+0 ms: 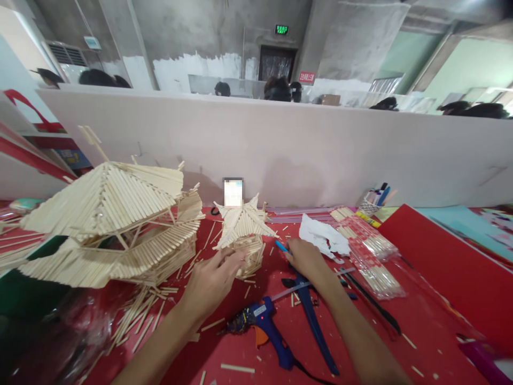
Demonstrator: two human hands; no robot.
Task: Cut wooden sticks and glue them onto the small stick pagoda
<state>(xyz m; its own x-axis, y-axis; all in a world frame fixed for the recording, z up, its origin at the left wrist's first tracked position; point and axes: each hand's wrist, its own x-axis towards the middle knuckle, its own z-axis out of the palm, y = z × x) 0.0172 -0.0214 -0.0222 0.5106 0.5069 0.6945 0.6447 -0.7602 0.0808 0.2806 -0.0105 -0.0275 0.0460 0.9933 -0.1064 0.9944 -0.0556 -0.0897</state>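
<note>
My left hand (pixel 214 278) is at the front left of a small stick pavilion model (pixel 242 222), its bent fingers against the base below the pointed roof. My right hand (pixel 305 258) is closed around a slim bright-blue pen-like tool (pixel 281 246), whose tip shows near the roof's right corner; the rest is hidden in my fingers. In front of the model lies a blue hot glue gun (pixel 262 323) with an orange trigger and a red light. A dark-blue handled tool (pixel 315 326) lies under my right wrist, with a clear glue stick near it.
A larger stick pavilion (pixel 120 214) stands at left, above a heap of loose sticks (pixel 140 313). At right are bagged sticks (pixel 374 267), torn white paper (pixel 323 235), a pen holder (pixel 371 200) and a red board (pixel 452 267). A white partition (pixel 340 149) rises behind.
</note>
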